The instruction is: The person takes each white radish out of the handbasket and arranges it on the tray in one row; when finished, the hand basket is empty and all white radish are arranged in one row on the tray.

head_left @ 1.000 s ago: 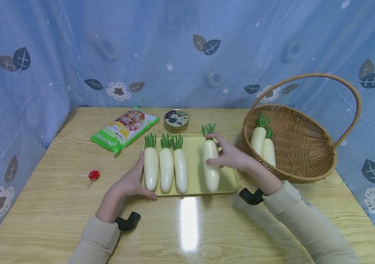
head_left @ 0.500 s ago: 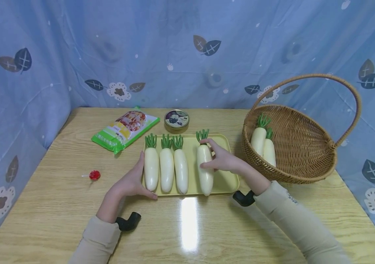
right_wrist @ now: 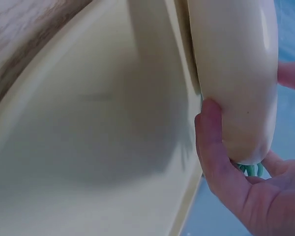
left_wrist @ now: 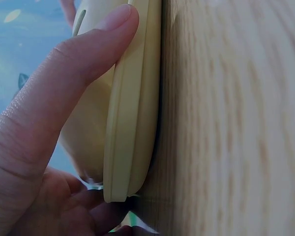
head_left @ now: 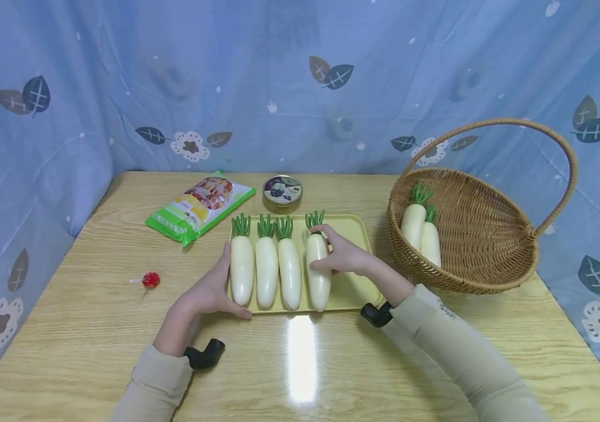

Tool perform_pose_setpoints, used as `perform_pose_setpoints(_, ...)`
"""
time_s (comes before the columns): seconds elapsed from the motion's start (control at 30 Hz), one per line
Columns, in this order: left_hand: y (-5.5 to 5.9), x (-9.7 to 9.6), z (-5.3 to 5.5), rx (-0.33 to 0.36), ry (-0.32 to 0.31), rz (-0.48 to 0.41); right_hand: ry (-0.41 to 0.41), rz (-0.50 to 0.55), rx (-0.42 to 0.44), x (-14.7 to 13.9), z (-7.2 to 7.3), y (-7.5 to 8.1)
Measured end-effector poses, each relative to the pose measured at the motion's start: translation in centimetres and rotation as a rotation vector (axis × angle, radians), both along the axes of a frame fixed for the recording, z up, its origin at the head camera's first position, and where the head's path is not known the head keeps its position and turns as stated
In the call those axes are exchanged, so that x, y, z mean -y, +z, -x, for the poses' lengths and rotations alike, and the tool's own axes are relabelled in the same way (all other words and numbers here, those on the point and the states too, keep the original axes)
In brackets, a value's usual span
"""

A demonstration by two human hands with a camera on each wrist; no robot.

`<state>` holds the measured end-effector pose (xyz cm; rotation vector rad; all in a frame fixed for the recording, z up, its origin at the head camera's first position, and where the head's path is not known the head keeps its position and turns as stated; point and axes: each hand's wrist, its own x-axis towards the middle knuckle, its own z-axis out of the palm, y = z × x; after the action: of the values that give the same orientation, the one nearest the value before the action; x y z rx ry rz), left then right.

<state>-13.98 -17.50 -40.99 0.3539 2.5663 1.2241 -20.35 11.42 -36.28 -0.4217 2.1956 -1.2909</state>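
Observation:
My right hand (head_left: 344,253) holds a white radish (head_left: 318,281) with green stems low over the yellow tray (head_left: 353,293), thumb on one side and fingers on the other. In the right wrist view, the fingers (right_wrist: 214,142) wrap the radish (right_wrist: 238,73) near its stem end, and the shadowed tray floor (right_wrist: 88,128) lies beside it. Three more radishes (head_left: 266,272) lie in a row on the tray's left part, stems pointing away. At the tray's near left corner, my left hand (head_left: 210,290) grips the rim; its thumb (left_wrist: 103,37) presses the tray edge (left_wrist: 125,123).
A wicker basket (head_left: 484,234) with a tall handle stands at the right, two radishes (head_left: 413,225) inside. Behind the tray sit a round tin (head_left: 282,192) and a green-and-white food packet (head_left: 200,205). A red lollipop (head_left: 150,279) lies at the left. A blue curtain (head_left: 273,76) surrounds the table.
My right hand has carried the radish leftward and down, bringing it close beside the row of three. The left hand has stayed at the tray's corner.

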Motion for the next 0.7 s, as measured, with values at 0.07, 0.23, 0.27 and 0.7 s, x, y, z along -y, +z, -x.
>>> perform_pose_setpoints(0.07,0.0,0.0,0.0,0.000,-0.001,0.002,-0.007,-0.010,0.005,0.2,0.1,-0.2)
perform_pose_setpoints(0.23,0.0,-0.1,0.1,-0.002,-0.003,0.008,-0.009,-0.015,0.014,0.5,0.3,-0.5)
perform_pose_setpoints(0.27,0.0,-0.1,0.1,-0.004,-0.004,0.009,-0.009,-0.015,0.014,0.6,0.3,-0.5)
perform_pose_setpoints(0.7,-0.1,0.0,0.1,-0.008,-0.007,0.008,-0.004,-0.145,-0.050,1.9,1.2,-1.5)
